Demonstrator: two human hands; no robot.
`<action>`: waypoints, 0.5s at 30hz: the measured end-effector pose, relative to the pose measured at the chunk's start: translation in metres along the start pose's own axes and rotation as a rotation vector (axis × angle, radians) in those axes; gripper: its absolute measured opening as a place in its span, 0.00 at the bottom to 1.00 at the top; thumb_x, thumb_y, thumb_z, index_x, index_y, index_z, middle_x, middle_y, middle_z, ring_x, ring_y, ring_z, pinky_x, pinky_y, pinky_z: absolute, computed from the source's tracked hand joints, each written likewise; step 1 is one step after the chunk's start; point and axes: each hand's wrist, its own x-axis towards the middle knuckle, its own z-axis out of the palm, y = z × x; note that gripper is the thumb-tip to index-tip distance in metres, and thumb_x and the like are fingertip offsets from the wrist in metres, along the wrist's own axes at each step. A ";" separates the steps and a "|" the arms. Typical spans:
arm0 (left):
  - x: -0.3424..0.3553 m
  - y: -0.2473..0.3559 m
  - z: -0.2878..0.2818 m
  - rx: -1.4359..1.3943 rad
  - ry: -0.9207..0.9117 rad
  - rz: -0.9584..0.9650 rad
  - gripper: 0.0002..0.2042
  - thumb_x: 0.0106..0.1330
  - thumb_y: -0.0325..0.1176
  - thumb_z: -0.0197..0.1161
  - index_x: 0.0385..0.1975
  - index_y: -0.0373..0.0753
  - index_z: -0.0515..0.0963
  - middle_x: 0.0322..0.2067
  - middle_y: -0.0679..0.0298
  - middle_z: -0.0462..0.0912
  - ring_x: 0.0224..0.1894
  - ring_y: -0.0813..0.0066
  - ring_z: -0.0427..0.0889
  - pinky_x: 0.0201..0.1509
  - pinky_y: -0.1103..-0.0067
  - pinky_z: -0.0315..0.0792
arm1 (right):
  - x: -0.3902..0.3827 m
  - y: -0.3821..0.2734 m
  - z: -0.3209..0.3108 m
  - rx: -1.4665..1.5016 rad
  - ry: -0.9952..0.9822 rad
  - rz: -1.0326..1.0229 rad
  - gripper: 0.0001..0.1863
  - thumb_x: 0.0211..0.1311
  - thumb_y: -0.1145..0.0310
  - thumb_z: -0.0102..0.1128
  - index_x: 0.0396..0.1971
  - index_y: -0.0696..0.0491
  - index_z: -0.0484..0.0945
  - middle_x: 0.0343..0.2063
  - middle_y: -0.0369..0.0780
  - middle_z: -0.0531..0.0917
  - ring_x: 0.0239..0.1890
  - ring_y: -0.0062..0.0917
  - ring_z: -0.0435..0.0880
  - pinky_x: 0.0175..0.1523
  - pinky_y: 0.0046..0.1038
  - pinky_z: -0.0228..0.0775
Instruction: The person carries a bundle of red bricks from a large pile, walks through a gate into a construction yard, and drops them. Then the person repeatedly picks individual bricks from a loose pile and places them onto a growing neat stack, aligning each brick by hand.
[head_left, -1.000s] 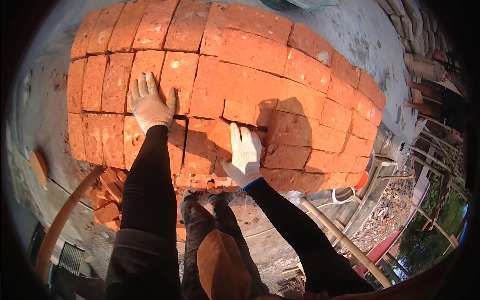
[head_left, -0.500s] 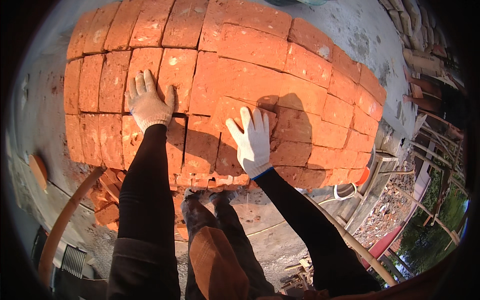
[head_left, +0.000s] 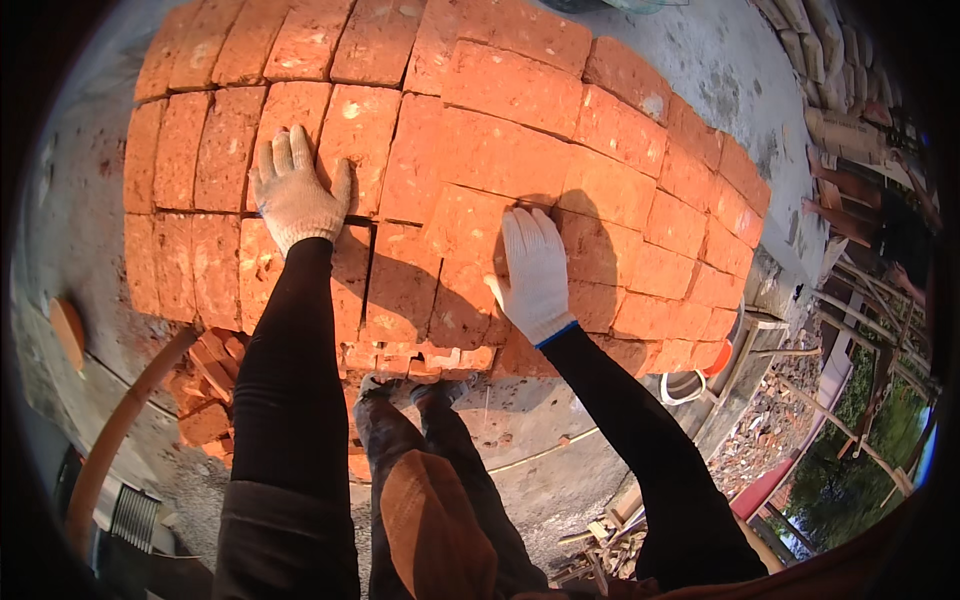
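Note:
A large stack of orange-red bricks (head_left: 440, 150), laid close together in rows, fills the middle. My left hand (head_left: 297, 195), in a dusty off-white knit glove, lies flat on bricks left of centre, fingers stretched and thumb out. My right hand (head_left: 537, 275), in a whiter glove with a blue cuff edge, rests at the right end of a slightly skewed brick (head_left: 462, 222). Its fingers are extended side by side, tips bent a little over the brick, and the thumb points left. Part of that brick's end is hidden beneath the glove.
Broken bricks (head_left: 208, 385) are heaped below the stack's left side, beside a curved wooden handle (head_left: 130, 430). At right are a white bucket (head_left: 684, 387), wooden planks and rubble (head_left: 765, 420). Another person's arm (head_left: 850, 185) shows at far right, near stacked sacks (head_left: 820, 50).
My right hand has shifted right, its spread fingers coming together at the brick's end. The left hand stays on the same bricks. The view has moved slightly.

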 end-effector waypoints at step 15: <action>-0.001 -0.001 0.003 0.008 0.034 0.019 0.45 0.81 0.66 0.60 0.88 0.40 0.66 0.85 0.50 0.70 0.89 0.46 0.63 0.92 0.50 0.57 | 0.030 -0.002 -0.019 -0.062 0.064 -0.036 0.44 0.49 0.67 0.84 0.68 0.57 0.75 0.61 0.50 0.80 0.67 0.50 0.79 0.78 0.55 0.68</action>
